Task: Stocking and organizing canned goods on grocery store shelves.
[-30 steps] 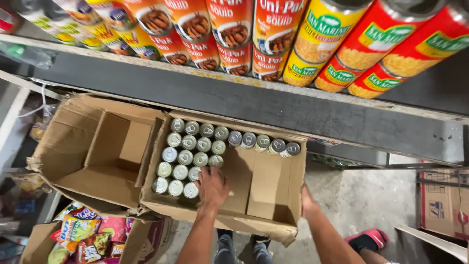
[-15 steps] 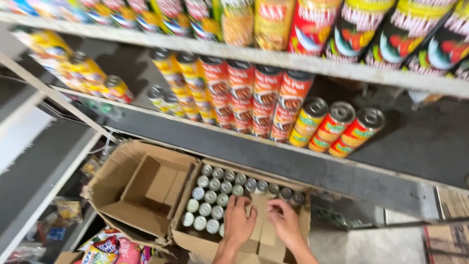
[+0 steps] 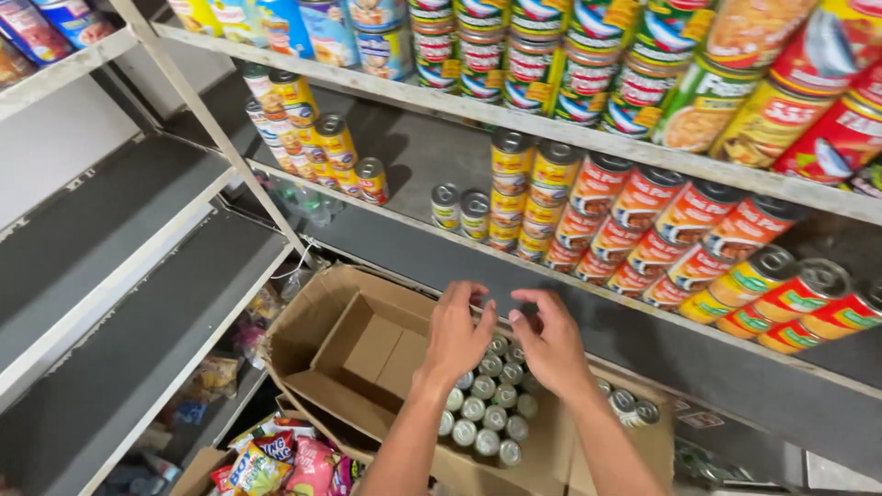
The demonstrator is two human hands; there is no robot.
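The metal shelves rose in front of us, their upper tiers packed with red and yellow tins. Below them stood a cardboard box with its flaps spread, one half bare, the other filled with small silver-topped cans standing upright. We held our left hand and right hand side by side over those cans, fingers bent and loosely parted; whether either hand gripped a can, we could not tell.
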